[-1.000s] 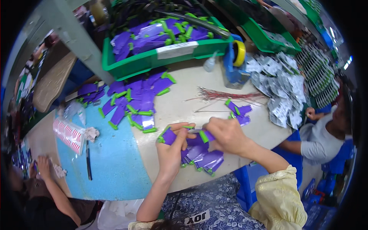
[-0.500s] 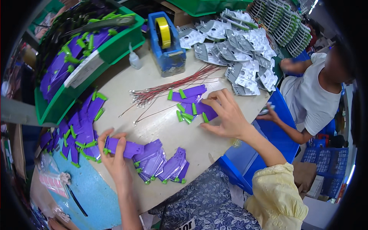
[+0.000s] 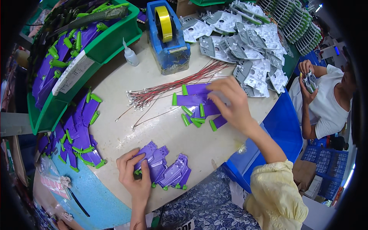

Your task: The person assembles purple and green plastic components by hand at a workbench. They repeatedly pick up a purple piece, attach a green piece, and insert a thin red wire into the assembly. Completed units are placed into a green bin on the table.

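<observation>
My left hand [image 3: 134,172] is at the left end of a small stack of flat purple plastic parts [image 3: 157,163] with green tips. Its thumb and fingers close round the end of one part. Another stack of purple parts [image 3: 175,172] lies right beside it. My right hand [image 3: 235,107] hovers at the right end of a loose group of purple parts [image 3: 191,100] with green end pieces. Its fingers are bent and the fingertips blurred, so a grip on the upper part cannot be made out. Several loose green pieces [image 3: 197,120] lie below.
Red and black wires [image 3: 172,86] lie behind the group. Beyond stand a blue tape dispenser [image 3: 168,50], a glue bottle [image 3: 130,55] and piled grey-white parts [image 3: 260,46]. A green bin [image 3: 86,57] and more purple parts [image 3: 80,122] are left. Right are a blue bin [image 3: 280,126] and a co-worker [image 3: 326,96].
My left hand has lowered the purple part onto the stack. My right hand has shifted up and right over the loose parts, which lie farther apart. The co-worker's hands now come together round a part.
</observation>
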### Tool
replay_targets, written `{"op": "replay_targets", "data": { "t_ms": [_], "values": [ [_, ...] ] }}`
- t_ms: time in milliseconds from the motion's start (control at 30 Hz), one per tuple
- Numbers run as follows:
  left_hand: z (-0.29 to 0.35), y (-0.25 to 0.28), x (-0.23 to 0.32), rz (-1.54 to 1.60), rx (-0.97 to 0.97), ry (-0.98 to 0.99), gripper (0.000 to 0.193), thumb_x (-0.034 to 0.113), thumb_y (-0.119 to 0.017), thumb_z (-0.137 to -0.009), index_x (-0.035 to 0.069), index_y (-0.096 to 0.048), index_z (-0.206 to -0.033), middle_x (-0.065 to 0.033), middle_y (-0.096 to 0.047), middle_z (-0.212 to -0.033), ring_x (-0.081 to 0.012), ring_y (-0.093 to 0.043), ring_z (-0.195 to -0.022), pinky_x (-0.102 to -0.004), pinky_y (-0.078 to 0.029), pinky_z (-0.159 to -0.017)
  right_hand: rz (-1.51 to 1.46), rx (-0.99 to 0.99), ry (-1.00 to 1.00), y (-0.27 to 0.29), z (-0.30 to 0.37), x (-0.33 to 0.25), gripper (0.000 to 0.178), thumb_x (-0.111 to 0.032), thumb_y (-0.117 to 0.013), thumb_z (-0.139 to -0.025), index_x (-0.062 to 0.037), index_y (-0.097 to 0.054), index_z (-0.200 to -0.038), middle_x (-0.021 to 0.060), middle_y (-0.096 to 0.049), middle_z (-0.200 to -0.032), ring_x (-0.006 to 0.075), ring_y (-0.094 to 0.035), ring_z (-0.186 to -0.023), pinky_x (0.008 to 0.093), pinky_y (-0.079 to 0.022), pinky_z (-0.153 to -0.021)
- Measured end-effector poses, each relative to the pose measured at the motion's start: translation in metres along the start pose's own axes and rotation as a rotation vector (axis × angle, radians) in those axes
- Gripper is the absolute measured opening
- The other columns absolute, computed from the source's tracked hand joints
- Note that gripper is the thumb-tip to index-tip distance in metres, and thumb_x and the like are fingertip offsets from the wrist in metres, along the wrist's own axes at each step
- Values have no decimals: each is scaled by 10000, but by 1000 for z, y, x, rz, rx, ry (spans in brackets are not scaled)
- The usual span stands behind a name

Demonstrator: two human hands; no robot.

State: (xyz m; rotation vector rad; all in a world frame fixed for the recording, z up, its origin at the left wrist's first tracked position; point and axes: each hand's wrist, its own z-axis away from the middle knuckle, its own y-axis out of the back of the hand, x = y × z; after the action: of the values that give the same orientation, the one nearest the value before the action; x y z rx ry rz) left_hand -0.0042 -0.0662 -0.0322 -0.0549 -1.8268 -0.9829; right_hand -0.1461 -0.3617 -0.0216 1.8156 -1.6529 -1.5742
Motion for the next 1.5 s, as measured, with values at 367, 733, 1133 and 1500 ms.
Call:
{"op": "replay_targets", "data": {
  "t_ms": [367,733,1133,1500],
  "values": [
    [-19,13,28,117,70,-23,170,-38,-657,-813,-28,-672,-982,-159,-664,-1077,-269,-606,-1013,-366,-458,-933,-296,-239,-411,17,-36,-17,239,-42,-747,-795,11,-713,-1026,87,-707,-824,133,-629,-658,280,-490,-601],
    [-36,-39,95,1083,-226,337,258,-24,-592,-950,-42,-563,-1206,-65,-644,-1053,-92,-603,-947,-237,-483,-823,-812,-255,-640,36,-2,-107,236,-65,-743,-858,47,-705,-1062,73,-730,-854,82,-672,-698,210,-536,-606],
    [-11,-39,109,1305,0,378,132,36,-523,-985,-15,-601,-1078,-66,-649,-1025,-120,-598,-956,-296,-469,-905,-854,-7,-403,13,29,-139,136,37,-734,-841,77,-668,-953,122,-731,-867,110,-694,-671,228,-567,-586],
    [-5,-32,111,1298,35,378,158,38,-520,-977,-44,-610,-1077,-89,-666,-1017,-128,-611,-931,-298,-489,-860,-819,32,-385,11,32,-151,116,50,-721,-845,84,-673,-945,131,-730,-867,115,-694,-679,228,-577,-580]
  ]
}}
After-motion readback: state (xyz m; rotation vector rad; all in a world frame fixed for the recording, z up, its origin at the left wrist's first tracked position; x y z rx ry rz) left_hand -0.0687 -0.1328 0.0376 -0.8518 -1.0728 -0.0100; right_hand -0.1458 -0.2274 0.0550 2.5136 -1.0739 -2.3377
